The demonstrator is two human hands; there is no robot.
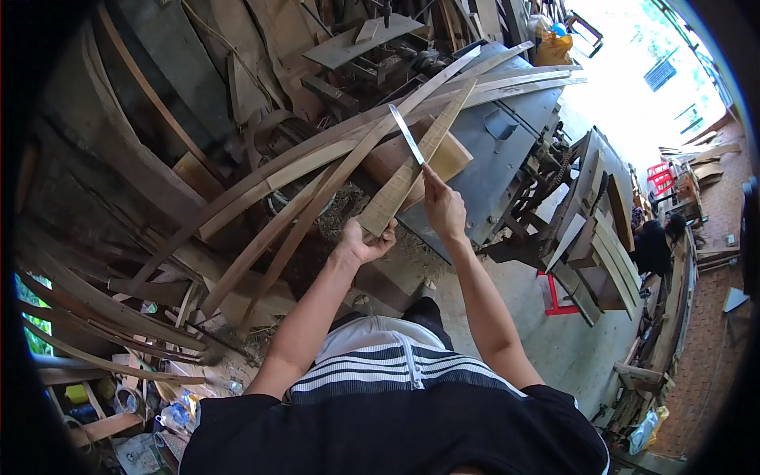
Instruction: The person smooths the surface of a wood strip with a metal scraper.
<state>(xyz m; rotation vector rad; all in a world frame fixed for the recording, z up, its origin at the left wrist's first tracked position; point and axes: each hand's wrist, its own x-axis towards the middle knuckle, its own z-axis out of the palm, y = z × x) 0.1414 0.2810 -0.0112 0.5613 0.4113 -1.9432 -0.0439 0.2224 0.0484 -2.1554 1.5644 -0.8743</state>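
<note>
My left hand [367, 241] is wrapped around the near, wide end of a long wooden board [389, 198]. The board tapers to a narrow tip pointing away and to the right, over the grey metal table. My right hand [445, 209] grips the near end of a long, narrow silvery blade [407, 134], forefinger stretched along it. The blade slants up to the left and crosses the board's left edge in this view. Its grip is hidden in my fingers. Behind the board is a block of lighter wood [453, 158].
Several long curved wooden strips [317, 154] lie across the grey metal table [511, 158] and reach down to the left. A machine with a flat plate [364, 43] stands behind. Planks [613, 253] rest on a stand at right, near a red frame [558, 293].
</note>
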